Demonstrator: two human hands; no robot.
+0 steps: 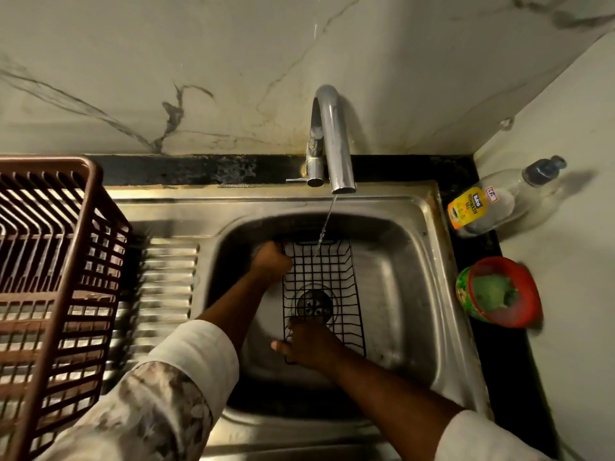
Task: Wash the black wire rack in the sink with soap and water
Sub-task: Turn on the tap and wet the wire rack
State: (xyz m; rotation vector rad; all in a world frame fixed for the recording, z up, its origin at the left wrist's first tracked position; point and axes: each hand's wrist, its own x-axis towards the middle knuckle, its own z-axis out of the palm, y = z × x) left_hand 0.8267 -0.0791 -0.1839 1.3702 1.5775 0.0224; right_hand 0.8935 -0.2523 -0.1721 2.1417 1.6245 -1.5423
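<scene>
Steel sink (429,261), marble wall (199,61), black counter (466,181), running tap (332,141)

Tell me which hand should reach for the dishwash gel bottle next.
Probably the right hand. The clear dishwash gel bottle with the yellow label stands on the counter right of the steel sink, while the left hand grips the black wire rack's far-left corner.

Your black wire-grid rack (327,287) sits in the stainless steel sink basin (396,261), over the drain. It's a long rectangle, running front to back. A thin stream of tap water (327,222) lands on its far end.
</scene>
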